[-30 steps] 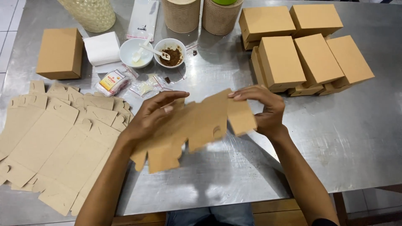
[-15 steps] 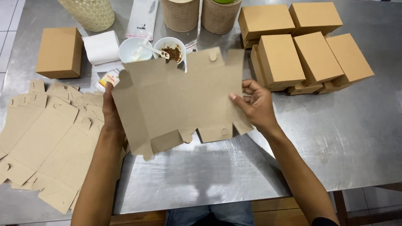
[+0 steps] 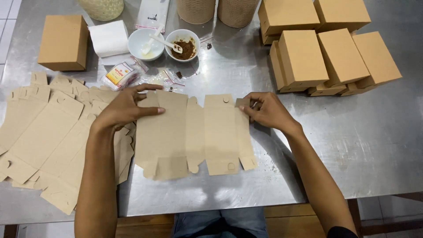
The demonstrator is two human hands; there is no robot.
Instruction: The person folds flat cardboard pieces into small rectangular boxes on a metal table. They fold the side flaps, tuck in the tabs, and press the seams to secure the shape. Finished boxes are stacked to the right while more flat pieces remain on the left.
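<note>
A flat brown cardboard box blank [image 3: 194,134] lies unfolded on the steel table [image 3: 361,145] in front of me. My left hand [image 3: 125,108] rests palm down on its upper left panel, fingers spread. My right hand [image 3: 266,111] pinches the small flap at its upper right corner. A pile of several more flat blanks [image 3: 48,132] lies to the left, partly under my left arm.
Several folded brown boxes [image 3: 326,53] are stacked at the back right, and one more box [image 3: 64,42] stands at the back left. Two white bowls [image 3: 165,44], one with brown crumbs and a spoon, white paper [image 3: 108,39], small packets [image 3: 121,75] and woven containers [image 3: 216,9] sit along the back.
The blank was folded in both hands, then held up open, and now lies flat on the table. Both hands have come down with it.
</note>
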